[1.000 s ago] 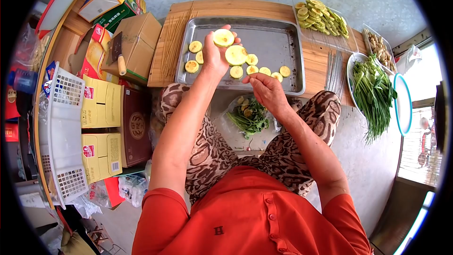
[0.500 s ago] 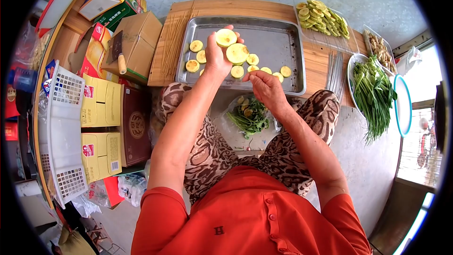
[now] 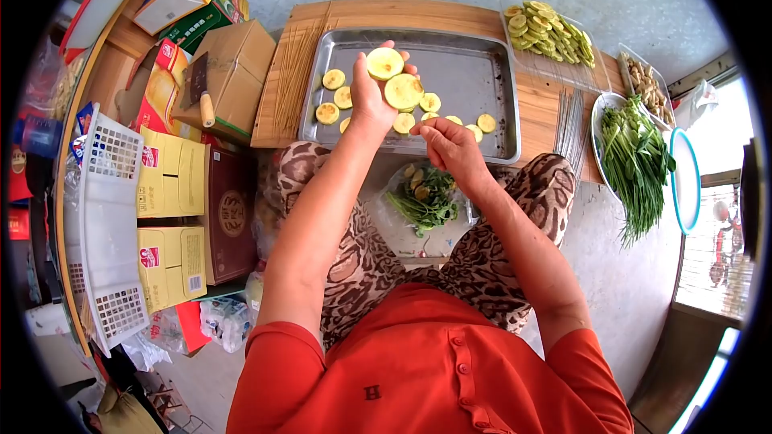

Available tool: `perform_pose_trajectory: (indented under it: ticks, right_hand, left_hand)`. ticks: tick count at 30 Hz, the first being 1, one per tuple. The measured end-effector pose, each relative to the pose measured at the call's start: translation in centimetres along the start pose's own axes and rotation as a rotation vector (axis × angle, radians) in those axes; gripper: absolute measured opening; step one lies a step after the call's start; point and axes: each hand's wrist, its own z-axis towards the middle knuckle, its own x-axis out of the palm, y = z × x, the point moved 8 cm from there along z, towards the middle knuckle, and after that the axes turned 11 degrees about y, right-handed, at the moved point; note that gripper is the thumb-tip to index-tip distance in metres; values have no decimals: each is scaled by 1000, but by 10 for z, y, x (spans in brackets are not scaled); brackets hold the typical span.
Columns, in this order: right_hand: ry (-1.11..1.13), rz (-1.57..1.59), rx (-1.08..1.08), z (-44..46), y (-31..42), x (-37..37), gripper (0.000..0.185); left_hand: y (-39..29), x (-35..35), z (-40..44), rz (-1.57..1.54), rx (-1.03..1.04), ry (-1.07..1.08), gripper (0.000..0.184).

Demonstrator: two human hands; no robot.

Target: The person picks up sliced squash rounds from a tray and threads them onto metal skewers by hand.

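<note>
My left hand is palm up over the metal tray, its fingers curled round two round zucchini slices. One zucchini slice lies near the fingertips, and a larger slice sits just below it. My right hand is at the tray's near edge, thumb and forefinger pinched together just below the larger slice. Whatever may be in that pinch is too thin to make out. Several more slices lie flat in the tray on both sides of my hands.
Bamboo skewers lie left of the tray, metal skewers to its right. Beyond are a heap of sliced zucchini and a plate of leafy greens. A cleaver rests against a cardboard box. Greens in a bag stand between my knees.
My right hand has shifted very slightly up and left, still pinched. My left hand keeps the same two slices in nearly the same place.
</note>
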Motion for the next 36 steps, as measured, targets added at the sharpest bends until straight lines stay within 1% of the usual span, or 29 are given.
perform_pose_trajectory:
  ticks: [1,3,4,7,8,10,13,16,20,25,29,36]
  right_hand:
    - [-8,-30,-6,-1,1,0,22]
    - [-34,-7,-24,1,-1,-2,20]
    - [-65,15,-43,0,0,-7,18]
    - [-64,47,3,2,-4,-7,17]
    - [-63,45,3,3,-6,-6,17]
    - [-66,-13,-39,4,-6,-3,16]
    - [-65,-4,-23,5,-7,-1,16]
    - [-67,-7,-48,6,-8,-2,16]
    - [-66,-2,-54,5,-6,-1,16]
    - [-71,-13,-66,4,-4,0,17]
    - [-58,7,-66,3,-6,-1,17]
    - [-65,-59,-48,-3,-2,0,19]
  left_hand:
    - [0,2,-1,-1,1,-1,50]
    - [6,4,-6,13,-46,-67,51]
    - [21,5,-6,129,-128,2,50]
    - [31,5,-10,49,-159,-61,47]
    - [31,4,-9,48,-158,-61,47]
    - [25,-1,-6,49,-93,-78,42]
    - [24,-1,-5,66,-68,-126,45]
    - [22,-1,-6,55,-51,-172,46]
    - [23,-3,-5,39,-73,-165,46]
    - [22,-3,-6,-4,-54,-214,46]
    - [23,-4,-4,-22,-47,-207,47]
    - [16,-17,3,-11,-29,-179,44]
